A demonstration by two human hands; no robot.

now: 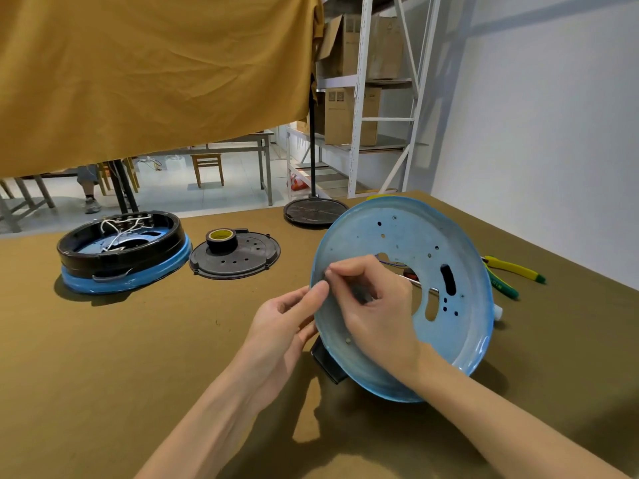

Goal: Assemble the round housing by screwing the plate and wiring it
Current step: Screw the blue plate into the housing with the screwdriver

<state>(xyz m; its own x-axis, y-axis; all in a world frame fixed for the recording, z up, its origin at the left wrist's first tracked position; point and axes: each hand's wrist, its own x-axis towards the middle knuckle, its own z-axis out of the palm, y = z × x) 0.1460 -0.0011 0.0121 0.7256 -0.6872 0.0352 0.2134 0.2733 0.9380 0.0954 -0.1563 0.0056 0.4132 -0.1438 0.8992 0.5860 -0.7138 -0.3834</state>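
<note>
A blue round plate (415, 236) with several holes and slots stands tilted on its edge at the table's centre right. My left hand (287, 323) holds its left rim, fingers curled behind it. My right hand (370, 292) lies across the plate's inner face and pinches something small and dark near the left rim; what it is I cannot tell. A black piece (328, 364) shows under the plate's lower edge. At the left sits a black round housing (121, 243) on a blue base, with white wires (121, 226) inside.
A black perforated disc (238, 257) with a roll of black tape (221, 238) lies between housing and plate. Yellow-green pliers (515, 271) and a metal rod (420, 283) lie behind the plate. A round stand base (314, 210) sits at the far table edge.
</note>
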